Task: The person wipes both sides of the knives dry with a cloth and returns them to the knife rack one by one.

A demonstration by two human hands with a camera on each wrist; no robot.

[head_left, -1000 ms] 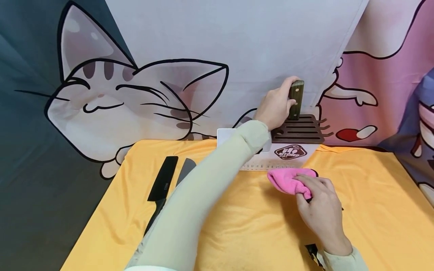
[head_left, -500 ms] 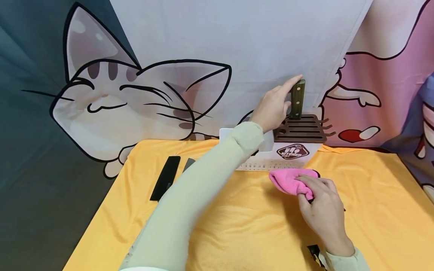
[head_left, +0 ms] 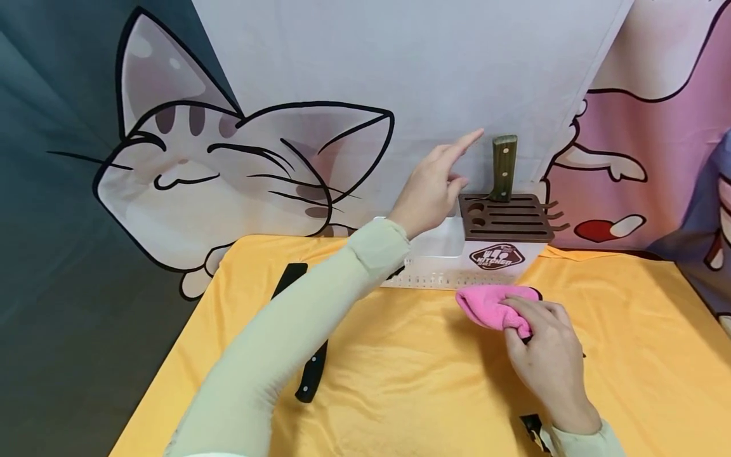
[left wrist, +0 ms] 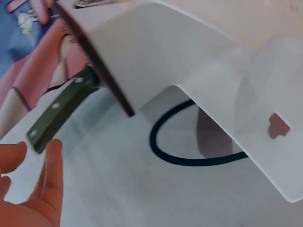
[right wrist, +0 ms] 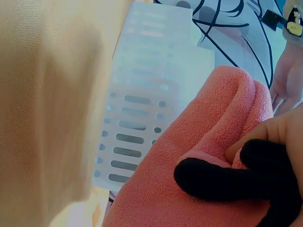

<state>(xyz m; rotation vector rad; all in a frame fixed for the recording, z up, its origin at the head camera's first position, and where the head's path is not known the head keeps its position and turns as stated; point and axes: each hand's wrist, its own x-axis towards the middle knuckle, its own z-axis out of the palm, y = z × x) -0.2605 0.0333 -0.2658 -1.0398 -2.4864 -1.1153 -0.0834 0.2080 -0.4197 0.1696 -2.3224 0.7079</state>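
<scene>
My left hand (head_left: 431, 190) is just left of a green-handled knife (head_left: 504, 168), its fingers extended and apart from the handle. The knife stands upright in the brown slotted top (head_left: 509, 221) of a white knife rack (head_left: 440, 273); its blade is out of sight. In the left wrist view, a gap shows between the fingertips and the green handle (left wrist: 59, 111). My right hand (head_left: 545, 355) pinches a folded pink cloth (head_left: 482, 306) with a black edge, held in front of the rack. The right wrist view shows this cloth (right wrist: 199, 127) bunched under thumb and fingers.
On the yellow tablecloth (head_left: 411, 374), left of centre, lie a black blade (head_left: 290, 277) and a riveted black knife handle (head_left: 311, 377), partly covered by my left sleeve. The rack has an open white compartment (head_left: 442, 240) and side hooks (head_left: 556, 216). A cartoon-print curtain hangs behind.
My left hand has let go of the green knife handle and moved left, away from it. The knife stays in the rack. My right hand keeps its hold on the cloth.
</scene>
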